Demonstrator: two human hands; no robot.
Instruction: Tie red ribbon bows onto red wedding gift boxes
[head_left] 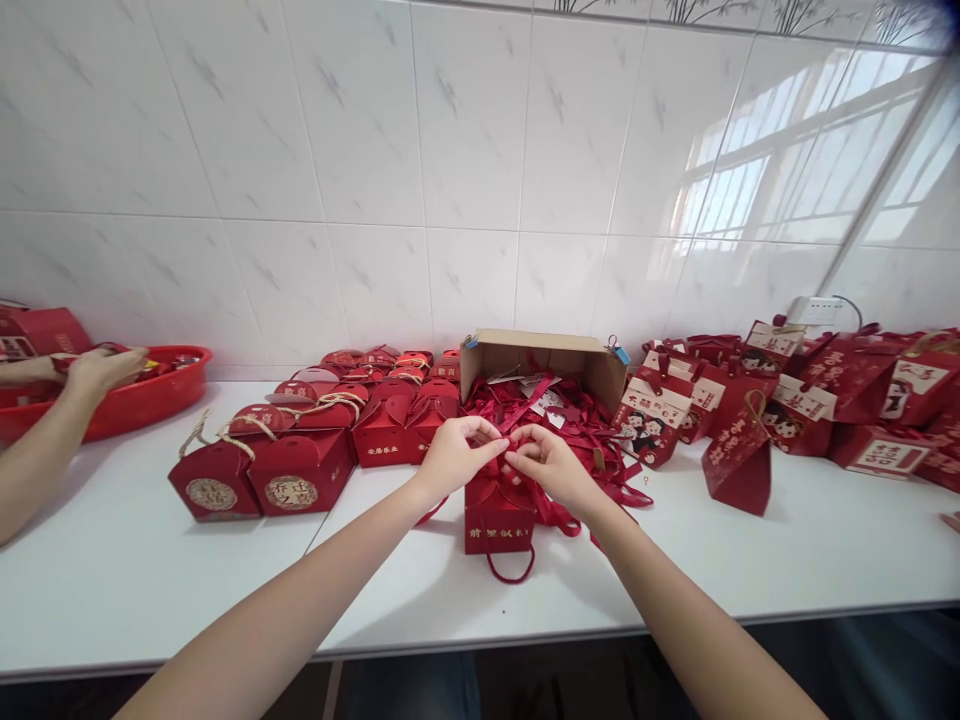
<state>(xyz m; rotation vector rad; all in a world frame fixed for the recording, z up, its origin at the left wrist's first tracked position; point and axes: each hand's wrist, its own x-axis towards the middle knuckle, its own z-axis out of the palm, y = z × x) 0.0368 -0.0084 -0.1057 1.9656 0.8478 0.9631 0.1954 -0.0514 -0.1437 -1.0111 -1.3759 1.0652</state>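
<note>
A small red gift box [496, 518] with gold characters stands on the white counter [420, 590] in front of me. My left hand [452, 455] and my right hand [551, 463] meet over its top, fingertips pinched on the red ribbon [510, 572] there. A loop of that ribbon hangs down the box's front. Behind the box lies a pile of loose red ribbons and tags [559, 405], spilling from an open cardboard carton [541, 356].
Closed red boxes [300, 470] with rope handles stand in rows at left. Red bags with cartoon figures [739, 455] crowd the right side. Another person's arm [45, 430] reaches into a red plastic basin [127, 400] at far left. A tiled wall backs the counter.
</note>
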